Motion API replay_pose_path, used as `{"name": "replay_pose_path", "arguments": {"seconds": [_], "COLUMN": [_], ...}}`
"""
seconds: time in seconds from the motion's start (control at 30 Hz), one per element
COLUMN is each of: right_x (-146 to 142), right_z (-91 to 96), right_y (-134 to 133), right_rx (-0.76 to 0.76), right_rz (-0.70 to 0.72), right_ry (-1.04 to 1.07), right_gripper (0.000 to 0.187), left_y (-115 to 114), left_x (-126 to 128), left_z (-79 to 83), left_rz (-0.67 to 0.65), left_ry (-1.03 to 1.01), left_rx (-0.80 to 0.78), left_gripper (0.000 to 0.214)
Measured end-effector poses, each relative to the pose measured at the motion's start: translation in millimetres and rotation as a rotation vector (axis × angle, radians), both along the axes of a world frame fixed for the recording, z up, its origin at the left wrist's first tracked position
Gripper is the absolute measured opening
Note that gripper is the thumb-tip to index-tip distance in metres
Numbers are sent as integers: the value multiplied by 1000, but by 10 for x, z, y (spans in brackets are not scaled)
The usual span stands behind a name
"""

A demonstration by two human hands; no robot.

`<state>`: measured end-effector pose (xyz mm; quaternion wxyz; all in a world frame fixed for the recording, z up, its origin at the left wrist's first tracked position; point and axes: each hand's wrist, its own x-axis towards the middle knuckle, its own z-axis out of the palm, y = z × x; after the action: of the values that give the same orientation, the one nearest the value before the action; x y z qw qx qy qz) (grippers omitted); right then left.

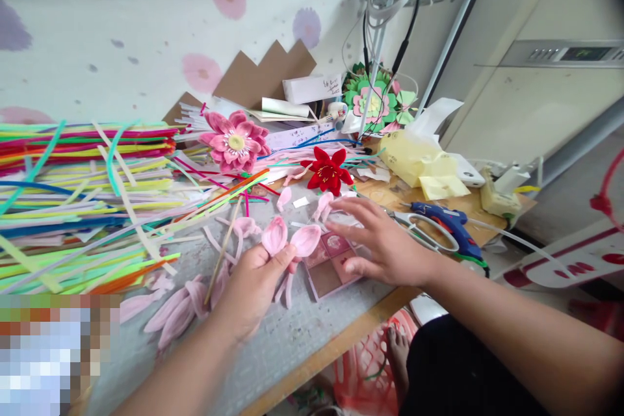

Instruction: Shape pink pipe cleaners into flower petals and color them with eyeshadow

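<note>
My left hand point(260, 279) pinches two pink petals point(305, 240) side by side, their pale stems hanging down below the fingers. To its right, my right hand point(373, 240) hovers with fingers stretched apart and nothing in them. Partly beneath that hand lies a pink makeup palette point(324, 279) with several square pans. Small pink petal pieces point(284, 199) rest on the grey mat just beyond my hands. More pink fuzzy petals point(175, 312) lie in a heap left of my left wrist, near a thin wooden stick point(223, 253).
Bundles of coloured pipe cleaners point(88, 208) cover the left side. A finished pink flower point(236, 142) and a red flower point(328, 170) stand at the back. Scissors point(429, 232) and a blue glue gun point(448, 227) lie right, near a yellow plastic packet point(414, 156).
</note>
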<state>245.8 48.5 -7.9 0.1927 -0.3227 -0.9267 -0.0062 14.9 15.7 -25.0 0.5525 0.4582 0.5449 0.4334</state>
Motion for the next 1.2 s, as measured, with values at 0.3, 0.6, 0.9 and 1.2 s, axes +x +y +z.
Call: {"name": "replay_pose_path", "arguments": {"seconds": [0.3,0.6,0.9,1.2], "right_x": [-75,-147,-229,13], "right_z": [-37,-18,-20,-16], "right_y": [-57,-101,-146,41], "right_rx": [267,269,229,-26], "right_rz": [12,-78,-85,-73], "right_ry": [-42,-12,-46,-7], "right_gripper": [58,65,64,50], "left_y": [18,-27,-37,-2], "left_x": [0,-38,-33,-33], "left_z": [7,-15,15,55], "left_rz": [11,-86,-113,-23], "left_ry": [-461,93,389,499], "left_rx": [-92,161,302,139], "left_gripper": [15,31,36,40]}}
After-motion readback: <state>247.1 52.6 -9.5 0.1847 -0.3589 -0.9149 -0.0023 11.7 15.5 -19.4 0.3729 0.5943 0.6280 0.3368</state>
